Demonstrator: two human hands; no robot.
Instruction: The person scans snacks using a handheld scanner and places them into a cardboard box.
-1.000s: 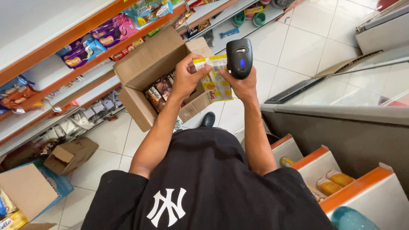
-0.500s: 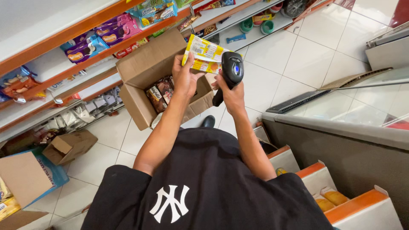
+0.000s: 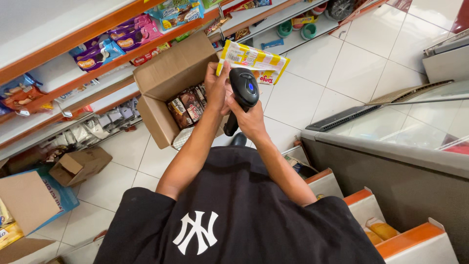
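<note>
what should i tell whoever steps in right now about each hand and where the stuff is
Left hand: grips the yellow and white flat snack packet, held up in front of the body.
Right hand: grips the black handheld barcode scanner, its head close against the packet.
Open brown cardboard box: on the white tiled floor below the hands, by the orange-edged shelves, holding dark wrapped snack packs.
Done: one packet is out of the box and at the scanner.
Left: the packs in the box are untouched; whether this scan has registered cannot be seen.
</note>
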